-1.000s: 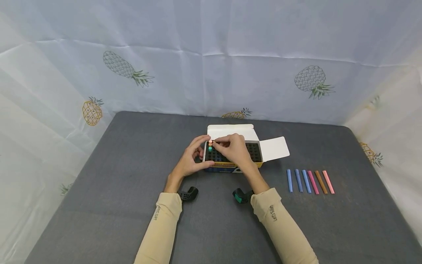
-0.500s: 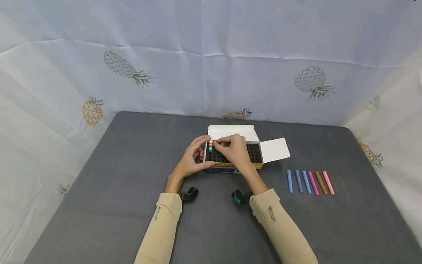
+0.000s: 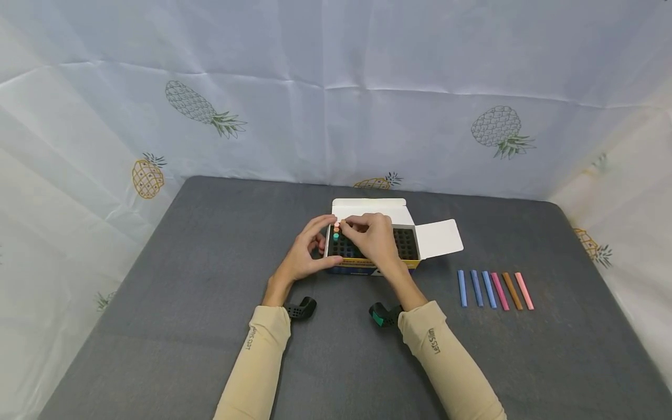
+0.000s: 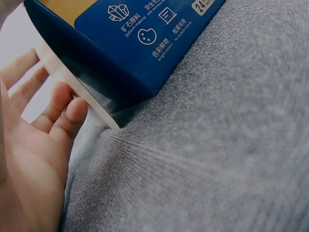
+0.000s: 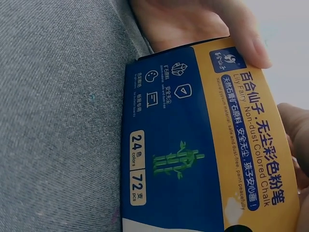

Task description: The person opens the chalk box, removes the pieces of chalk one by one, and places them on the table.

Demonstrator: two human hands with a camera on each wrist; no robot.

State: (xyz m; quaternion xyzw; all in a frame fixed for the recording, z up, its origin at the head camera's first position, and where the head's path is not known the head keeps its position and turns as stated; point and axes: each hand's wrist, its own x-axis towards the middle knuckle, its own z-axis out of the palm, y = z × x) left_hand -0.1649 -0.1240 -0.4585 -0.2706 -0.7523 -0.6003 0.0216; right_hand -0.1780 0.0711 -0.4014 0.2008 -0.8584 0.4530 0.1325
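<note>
An open chalk box point(image 3: 404, 263) with a dark grid of slots stands mid-table; its blue and yellow front point(image 5: 193, 145) fills the right wrist view. My left hand point(image 3: 324, 242) grips the box's left end, thumb on the front and fingers point(image 4: 63, 104) behind the end wall point(image 4: 72, 77). My right hand point(image 3: 346, 224) reaches over the grid and pinches a pale chalk stick at the far left corner. Beside it, peach point(image 3: 336, 224), orange and green point(image 3: 336, 237) chalk ends stick up from the slots. My right hand hides much of the grid.
Several loose chalk sticks lie in a row on the grey cloth to the right, from blue point(image 3: 461, 287) to pink point(image 3: 525, 290). The box's white lid flaps point(image 3: 438, 238) stand open at the back and right. A pineapple-print sheet point(image 3: 336, 87) walls in the table.
</note>
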